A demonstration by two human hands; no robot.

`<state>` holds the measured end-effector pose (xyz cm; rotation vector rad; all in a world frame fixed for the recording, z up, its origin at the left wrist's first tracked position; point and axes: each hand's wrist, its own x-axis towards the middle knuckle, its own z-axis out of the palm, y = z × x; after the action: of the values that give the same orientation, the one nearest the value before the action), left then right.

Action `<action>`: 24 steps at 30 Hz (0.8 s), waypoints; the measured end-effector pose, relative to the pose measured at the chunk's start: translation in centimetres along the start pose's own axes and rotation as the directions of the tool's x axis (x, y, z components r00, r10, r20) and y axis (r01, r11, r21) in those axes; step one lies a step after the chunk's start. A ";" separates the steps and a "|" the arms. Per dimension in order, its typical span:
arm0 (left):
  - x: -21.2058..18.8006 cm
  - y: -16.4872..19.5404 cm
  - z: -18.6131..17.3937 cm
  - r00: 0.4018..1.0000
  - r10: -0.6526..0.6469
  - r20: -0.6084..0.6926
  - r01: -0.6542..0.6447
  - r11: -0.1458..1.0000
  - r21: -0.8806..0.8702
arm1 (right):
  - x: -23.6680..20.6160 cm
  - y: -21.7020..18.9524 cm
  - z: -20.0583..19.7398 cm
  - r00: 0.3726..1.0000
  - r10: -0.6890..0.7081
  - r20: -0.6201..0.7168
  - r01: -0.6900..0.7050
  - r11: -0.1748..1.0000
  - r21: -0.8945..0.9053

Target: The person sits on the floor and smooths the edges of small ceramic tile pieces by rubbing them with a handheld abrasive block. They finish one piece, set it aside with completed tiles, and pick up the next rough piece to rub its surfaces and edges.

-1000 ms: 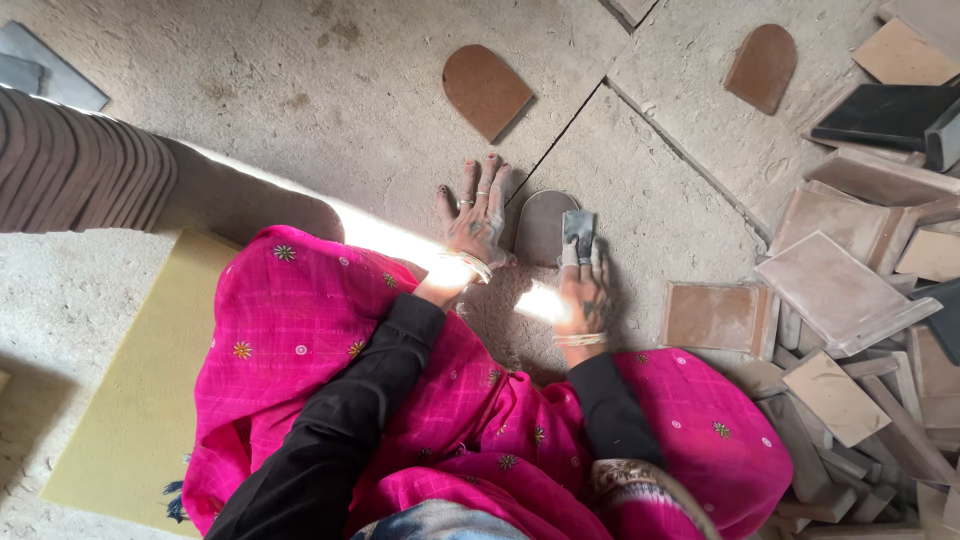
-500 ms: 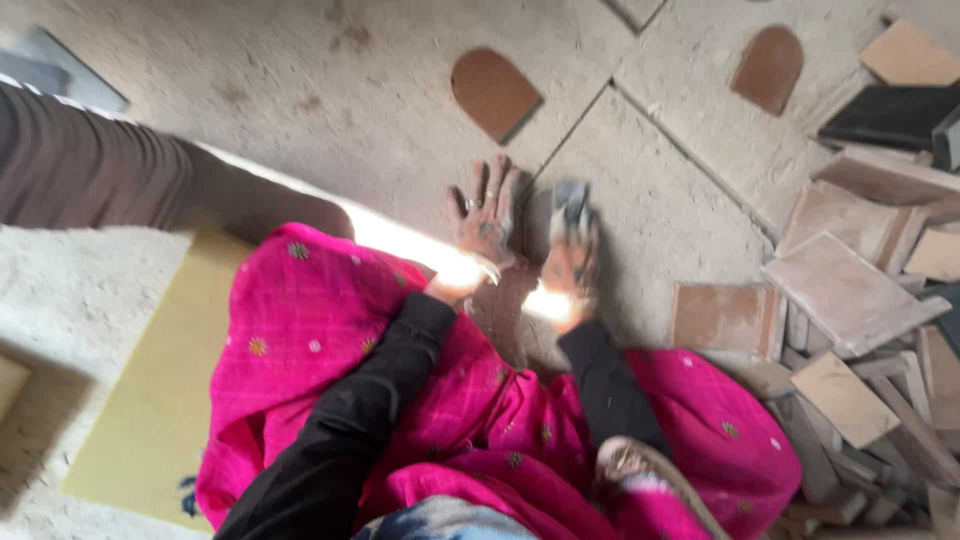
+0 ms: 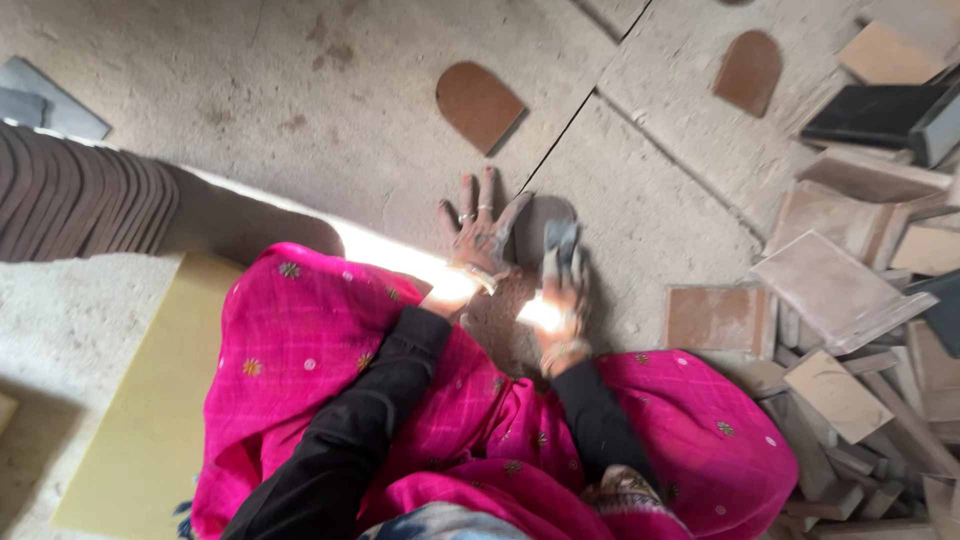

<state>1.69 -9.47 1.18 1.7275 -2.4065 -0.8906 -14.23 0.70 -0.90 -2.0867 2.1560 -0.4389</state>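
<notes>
My left hand point(image 3: 477, 232) lies flat on the dusty stone floor, fingers spread, its thumb touching the edge of a brown arch-shaped piece point(image 3: 537, 222). My right hand point(image 3: 562, 288) is closed around a small grey block point(image 3: 561, 246) that rests on that same piece. Both hands are coated in dust. My black sleeves and bright pink cloth fill the lower frame.
Two more brown arch-shaped pieces point(image 3: 479, 104) point(image 3: 748, 71) lie farther out on the floor. A heap of square tiles point(image 3: 838, 288) is on the right. A stack of dark curved pieces point(image 3: 80, 200) stands at left, above a yellow board point(image 3: 150, 420).
My right hand has slid the grey block a little along the arch-shaped piece. The left hand stays pressed flat in the same spot. The view has shifted slightly.
</notes>
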 end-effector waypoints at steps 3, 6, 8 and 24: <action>-0.1 0.3 -0.3 1.000 0.026 0.008 -0.026 1.000 -0.012 | -0.8 -0.2 0.7 0.912 0.275 0.304 -0.261 0.961 -0.087; 0.0 0.4 -0.5 0.999 0.017 0.038 -0.018 1.000 0.025 | -0.6 -0.3 0.4 0.999 0.030 -0.031 -0.032 0.997 -0.067; 0.1 0.2 -0.2 0.994 -0.023 0.107 0.017 0.998 0.060 | 0.0 -0.4 0.0 0.957 -0.147 -0.251 0.121 0.986 -0.117; 0.3 -1.1 1.8 0.989 0.003 -0.146 -0.021 0.993 -0.120 | 4.5 -0.4 -0.7 0.986 -0.144 0.085 0.145 0.989 -0.003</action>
<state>1.84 -9.17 -0.96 1.6708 -2.2209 -0.8568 -14.28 -3.64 0.43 -2.2335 1.9729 -0.3475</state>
